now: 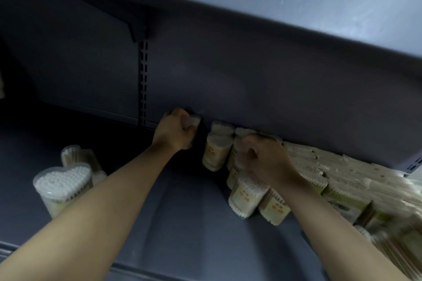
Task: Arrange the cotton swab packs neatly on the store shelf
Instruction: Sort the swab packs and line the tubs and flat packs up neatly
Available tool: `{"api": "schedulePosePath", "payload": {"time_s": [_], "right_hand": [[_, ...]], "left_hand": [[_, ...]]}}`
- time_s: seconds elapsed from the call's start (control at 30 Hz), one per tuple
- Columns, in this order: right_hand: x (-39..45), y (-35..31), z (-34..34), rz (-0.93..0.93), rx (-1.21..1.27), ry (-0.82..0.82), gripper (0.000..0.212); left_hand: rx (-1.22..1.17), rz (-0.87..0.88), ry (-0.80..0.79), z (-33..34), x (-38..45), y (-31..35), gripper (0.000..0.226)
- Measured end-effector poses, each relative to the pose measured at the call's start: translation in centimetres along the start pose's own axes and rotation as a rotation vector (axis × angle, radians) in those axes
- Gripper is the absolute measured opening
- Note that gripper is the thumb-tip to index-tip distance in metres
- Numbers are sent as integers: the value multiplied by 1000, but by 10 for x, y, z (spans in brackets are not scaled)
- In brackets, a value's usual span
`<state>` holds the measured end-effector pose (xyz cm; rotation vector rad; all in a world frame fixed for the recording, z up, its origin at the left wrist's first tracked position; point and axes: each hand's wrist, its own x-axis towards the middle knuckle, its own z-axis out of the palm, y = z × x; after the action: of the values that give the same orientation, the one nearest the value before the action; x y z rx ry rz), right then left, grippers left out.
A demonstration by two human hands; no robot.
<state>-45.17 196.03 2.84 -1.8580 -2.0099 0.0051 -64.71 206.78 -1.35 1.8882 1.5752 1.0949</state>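
Observation:
My left hand (174,130) grips a clear heart-shaped cotton swab pack (193,120) deep on the dark shelf (178,207), close to the back wall. My right hand (262,157) is curled over a swab pack (237,147) in a cluster of upright packs against the back wall. Just left of it stands a stacked pair of packs (217,148). Two more packs (245,196) stand in front of my right wrist. A large heart-shaped pack (62,183) stands at the front left, with another pack (75,155) behind it.
Flat bagged swab bundles (331,173) fill the shelf's right side up to the back wall. A slotted upright post (143,82) runs down the back panel. The shelf above (251,0) overhangs closely. The shelf's front lip (137,269) lies below my forearms.

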Motion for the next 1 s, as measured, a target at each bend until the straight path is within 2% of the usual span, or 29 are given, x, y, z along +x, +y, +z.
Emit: {"api": "schedulePosePath", "payload": {"time_s": [0.13,0.27,0.3,0.4,0.57,0.67,0.8,0.9,1.0], "right_hand": [[-2,3,2,22,22,3,20],[-4,3,1,31,19,37,20],[-4,1,1,28,13,36,23],[-6,-5,-2,24,22,37,27],[-14,-19,-8,-8,25,20,22],[-19,-29,-11,-4,55,-14,29],[-27,-34,-15,-80,128,-134,40],[-34,-36,-14,-183,111,-256,41],[-36,-34,-12,-278,32,-237,39]], "left_hand": [[3,-14,14,-3,-3,1,30],[-22,-48,-7,-13,-13,-3,53],[-19,-37,-9,-16,-16,-3,51],[-134,-26,-18,-28,-28,4,29],[-368,-159,-140,-59,-45,19,48],[-436,-212,-229,-72,-54,29,45],[-494,-218,-340,-78,-65,44,24],[-497,-245,-381,-74,-68,49,29],[-518,-250,-404,-70,-72,54,34]]}}
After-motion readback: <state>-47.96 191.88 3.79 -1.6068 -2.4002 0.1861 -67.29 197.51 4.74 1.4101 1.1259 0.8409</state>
